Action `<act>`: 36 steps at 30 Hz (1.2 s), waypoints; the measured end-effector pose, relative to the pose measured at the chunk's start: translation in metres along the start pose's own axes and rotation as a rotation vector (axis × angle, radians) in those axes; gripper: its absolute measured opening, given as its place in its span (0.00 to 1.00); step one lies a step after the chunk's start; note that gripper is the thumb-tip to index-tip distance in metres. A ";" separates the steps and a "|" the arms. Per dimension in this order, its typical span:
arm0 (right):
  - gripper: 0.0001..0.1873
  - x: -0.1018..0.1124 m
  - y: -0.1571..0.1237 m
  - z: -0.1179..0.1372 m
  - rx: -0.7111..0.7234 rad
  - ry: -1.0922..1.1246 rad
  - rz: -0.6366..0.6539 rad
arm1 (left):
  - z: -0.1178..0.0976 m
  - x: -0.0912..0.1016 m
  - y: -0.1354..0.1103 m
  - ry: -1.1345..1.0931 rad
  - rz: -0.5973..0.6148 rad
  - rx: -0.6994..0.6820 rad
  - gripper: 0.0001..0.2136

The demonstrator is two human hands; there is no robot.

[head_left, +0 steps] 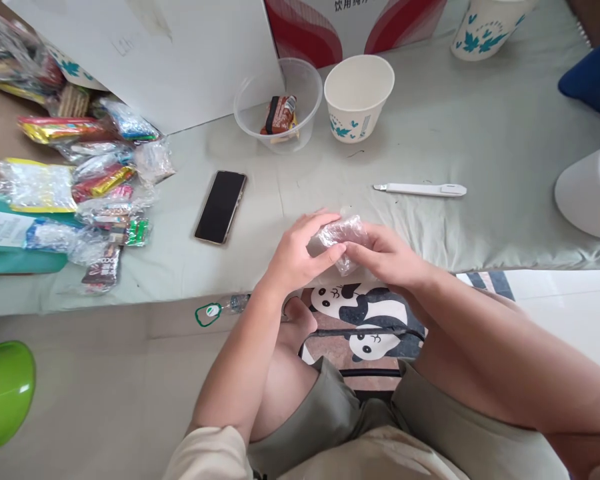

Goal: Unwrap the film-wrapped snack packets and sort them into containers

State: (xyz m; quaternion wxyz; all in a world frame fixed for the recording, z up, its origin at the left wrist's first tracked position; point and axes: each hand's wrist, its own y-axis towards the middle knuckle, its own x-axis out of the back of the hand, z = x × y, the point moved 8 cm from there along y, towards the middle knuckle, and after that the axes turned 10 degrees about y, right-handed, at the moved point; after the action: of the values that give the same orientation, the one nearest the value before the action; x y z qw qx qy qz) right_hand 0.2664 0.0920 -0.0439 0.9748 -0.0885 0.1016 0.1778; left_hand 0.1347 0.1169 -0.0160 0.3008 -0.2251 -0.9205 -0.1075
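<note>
Both hands meet over the front edge of a pale green cloth-covered surface point(480, 147). My left hand point(297, 253) and my right hand point(387, 257) are both closed on a small clear plastic packet point(343, 233), which looks crumpled; what is inside it cannot be made out. Fingertips of the two hands touch at the packet's lower side. Beyond my hands lies a white utility knife point(420, 190), and a black phone point(221, 206) lies to the left.
A clear bowl point(253, 117) with wrapped snacks and an empty paper cup point(359, 97) stand at the back. Several wrapped snack packets point(95, 187) are heaped on the left beside a white box point(170, 53). A white tub point(587, 193) sits at right, a green object point(3, 393) at lower left.
</note>
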 end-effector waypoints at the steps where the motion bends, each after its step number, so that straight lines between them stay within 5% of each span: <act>1: 0.13 -0.002 0.000 0.001 0.017 0.014 0.025 | 0.006 -0.002 0.000 -0.042 0.026 0.056 0.19; 4: 0.16 0.001 0.000 0.003 0.046 -0.021 0.015 | 0.025 0.003 0.000 -0.133 -0.027 0.213 0.15; 8: 0.21 0.028 -0.003 0.006 0.107 -0.131 -0.291 | 0.034 -0.001 -0.001 -0.233 0.006 0.317 0.10; 11: 0.24 0.020 0.000 -0.003 0.037 -0.084 -0.203 | 0.031 -0.012 0.000 -0.381 0.102 0.332 0.12; 14: 0.15 0.021 0.001 -0.006 -0.012 -0.084 -0.286 | 0.032 -0.017 0.000 -0.501 0.118 0.374 0.20; 20: 0.18 0.007 0.003 -0.003 -0.038 -0.186 -0.245 | 0.034 -0.015 -0.007 -0.325 0.202 0.367 0.16; 24: 0.10 0.033 0.010 0.036 0.122 -0.387 -0.502 | 0.042 -0.003 -0.016 -0.344 0.169 0.410 0.17; 29: 0.04 0.082 0.060 0.131 0.258 -0.808 -0.889 | 0.047 0.005 -0.020 -0.337 0.183 0.388 0.14; 33: 0.25 0.105 0.128 0.166 0.021 -1.029 -0.765 | 0.047 0.007 -0.017 -0.364 0.174 0.367 0.11; 36: 0.25 0.114 0.161 0.166 -0.157 -1.186 -0.672 | 0.049 0.007 -0.014 -0.328 0.183 0.374 0.09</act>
State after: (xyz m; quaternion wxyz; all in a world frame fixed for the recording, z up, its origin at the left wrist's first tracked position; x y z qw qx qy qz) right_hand 0.3397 0.3122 0.0677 0.8585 -0.0732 -0.4956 -0.1091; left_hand 0.0987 0.1237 -0.0515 0.1924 -0.2622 -0.9366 0.1302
